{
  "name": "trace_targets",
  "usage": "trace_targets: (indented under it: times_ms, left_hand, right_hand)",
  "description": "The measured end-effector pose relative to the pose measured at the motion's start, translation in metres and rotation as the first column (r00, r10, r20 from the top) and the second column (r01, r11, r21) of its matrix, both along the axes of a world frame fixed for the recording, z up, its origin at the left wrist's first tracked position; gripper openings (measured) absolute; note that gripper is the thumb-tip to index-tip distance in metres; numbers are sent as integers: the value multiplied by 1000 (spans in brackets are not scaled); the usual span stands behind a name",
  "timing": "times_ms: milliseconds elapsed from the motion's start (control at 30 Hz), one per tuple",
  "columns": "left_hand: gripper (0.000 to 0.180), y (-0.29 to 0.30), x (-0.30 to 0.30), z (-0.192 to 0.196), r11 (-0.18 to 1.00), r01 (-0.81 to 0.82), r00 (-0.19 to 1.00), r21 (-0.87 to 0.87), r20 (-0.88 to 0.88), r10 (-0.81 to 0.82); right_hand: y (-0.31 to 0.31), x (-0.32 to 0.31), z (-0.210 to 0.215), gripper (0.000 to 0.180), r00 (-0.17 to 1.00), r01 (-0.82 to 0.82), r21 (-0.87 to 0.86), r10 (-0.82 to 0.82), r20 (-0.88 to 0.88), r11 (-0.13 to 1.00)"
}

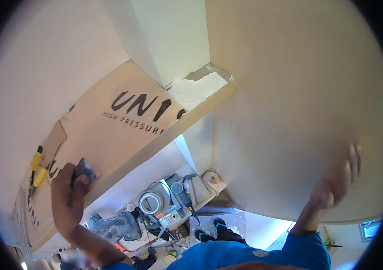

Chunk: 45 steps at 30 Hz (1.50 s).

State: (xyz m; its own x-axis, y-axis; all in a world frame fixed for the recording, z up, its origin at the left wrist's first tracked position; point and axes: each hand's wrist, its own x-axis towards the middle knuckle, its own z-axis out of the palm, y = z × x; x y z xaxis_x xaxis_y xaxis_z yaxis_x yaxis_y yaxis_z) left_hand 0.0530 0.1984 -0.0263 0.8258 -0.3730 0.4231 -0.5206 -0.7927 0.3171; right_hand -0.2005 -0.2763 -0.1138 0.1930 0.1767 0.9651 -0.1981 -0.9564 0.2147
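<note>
Two hands, one person in a blue top at 6 o'clock. Left hand, at 8 o'clock, rests on a cardboard-covered shelf; thumb and fingers pinch one small grey block against the cardboard. Right hand, at 4 o'clock, lies against the pale wall; it is blurred, and whether its fingers are spread or together cannot be told. One yellow-handled tool lies on the shelf at 9 o'clock, near the left hand. One patch of white filler sits at the shelf's far end, at 12 o'clock, where shelf meets wall corner. Below, at 6 o'clock, a floor far under the shelf carries one tape roll, one power tool and loose cables. The surrounding walls are plain cream.
</note>
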Motion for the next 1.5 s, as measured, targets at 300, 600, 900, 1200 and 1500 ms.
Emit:
trace_targets:
  times_ms: [300, 600, 900, 1200, 1500]
  left_hand:
    - [33, 14, 26, 12, 985, 172, 974, 5, -152, -169]
    - [41, 14, 37, 11, 996, 51, 936, -68, -344, -72]
    - [39, 17, 40, 10, 989, 76, 925, -129, -362, -118]
    - [35, 21, 36, 7, 968, 100, 897, -232, -401, -188]
    - [32, 17, 35, 11, 971, 110, 889, -214, -416, -192]
  right_hand:
    - [27, 32, 44, 31, 974, -219, 92, 213, 73, 971]
    - [146, 126, 36, 51, 746, -347, 562, 584, -319, 751]
    - [126, 234, 16, 75, 646, -222, 249, 333, -687, 943]
    - [94, 215, 78, 52, 503, 418, 15, -218, -837, 908]
    - [150, 293, 44, 47, 590, 1, 372, 300, -750, 928]
